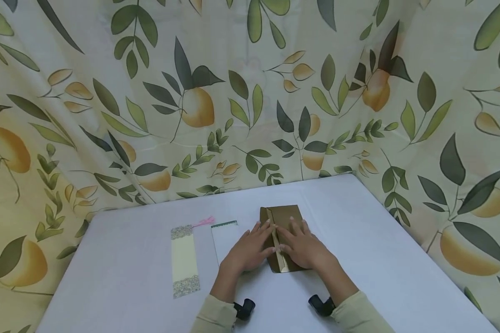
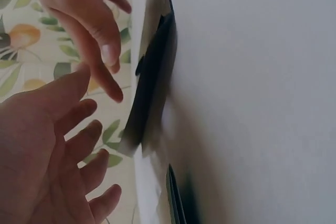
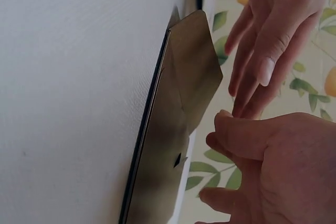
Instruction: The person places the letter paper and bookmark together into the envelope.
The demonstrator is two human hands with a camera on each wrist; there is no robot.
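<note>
An olive-brown envelope (image 1: 284, 218) lies on the white table (image 1: 379, 259), its long flap edge running toward me. My left hand (image 1: 250, 249) and right hand (image 1: 306, 247) are both over its near half, fingers straight and spread on either side of the flap edge. In the left wrist view the left hand (image 2: 47, 145) hovers a little off the envelope (image 2: 152, 77). The right wrist view shows the right hand (image 3: 273, 166) beside the envelope (image 3: 178, 119), whose flap stands slightly raised. Neither hand grips anything.
A white card (image 1: 222, 238) lies just left of the envelope, partly under my left hand. Further left are a long cream bookmark (image 1: 184, 261) and a pink tassel (image 1: 204, 222). A leaf-print curtain (image 1: 233, 92) closes in the table's back and sides.
</note>
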